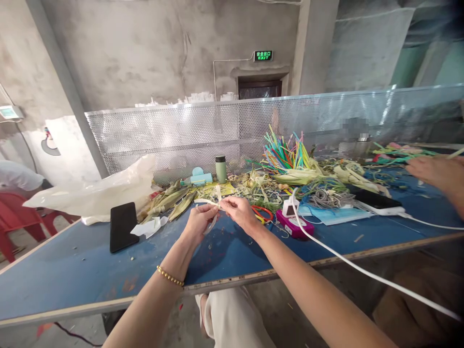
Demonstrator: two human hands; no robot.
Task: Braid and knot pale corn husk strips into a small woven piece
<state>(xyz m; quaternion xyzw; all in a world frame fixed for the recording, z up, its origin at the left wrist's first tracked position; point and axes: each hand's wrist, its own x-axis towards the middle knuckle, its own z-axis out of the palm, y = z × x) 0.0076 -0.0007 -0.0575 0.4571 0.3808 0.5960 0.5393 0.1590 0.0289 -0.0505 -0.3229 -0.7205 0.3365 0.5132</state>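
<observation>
Pinching a narrow pale strip (218,192) between them, the person's two hands meet above the near-middle part of one blue table (68,280). The left hand (201,220) has its grip closed on the strip, thumb against fingers, and the right hand (237,211) holds it with a similar narrow grip just beside. Three lengths show: one stands upright above the fingertips, one curves off to the left, one hangs below the left hand; whether these are one folded piece or several crossed ones, I cannot tell. One bracelet (170,276) of gold beads circles the left wrist. Two black phones lie on the table, a left phone (123,227) touching one crumpled white paper (149,227), and a right phone (377,198) next to one white block with a cable. Behind the hands stand one green bottle (221,170) with a dark lid and one light-blue container (201,179) on its side. To the right are one purple box (295,224), one white plug (290,207) at its upper edge, one blue mask (335,216) and one bundle of coloured stems (286,154), too many to count, amid tangled husks. One co-worker's hand (435,171) shows at the far right.
</observation>
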